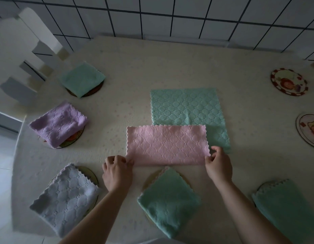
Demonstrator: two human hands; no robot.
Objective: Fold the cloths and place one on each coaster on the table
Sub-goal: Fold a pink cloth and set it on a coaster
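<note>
Cloth is what you are working with here, and the pink cloth point(167, 144) looks light, soft and floppy, with a quilted weave and scalloped edges. It lies folded once into a long strip on the tabletop point(128, 71), its far right part overlapping the near edge of the flat green cloth point(187, 107) spread out beyond it. Judging by how it drapes, it will sag wherever you do not support it, so the corners are the places to take hold; a pinch there should keep the layers together, and you need no force. It is not fragile, though the layers may slide apart if you lift only the top one.

Your left hand point(116, 173) has its fingers curled and pinches the near left corner of the strip. Your right hand point(217, 165) does the same at the near right corner, thumb and fingertips closed on the edge. Both hold the cloth low, at or just above the surface; I cannot tell whether the near edge is lifted.

Two bare coasters wait on the right: the far coaster point(289, 81) and the coaster point(309, 130) at the right edge. The other coasters in view already carry folded cloths.
</note>
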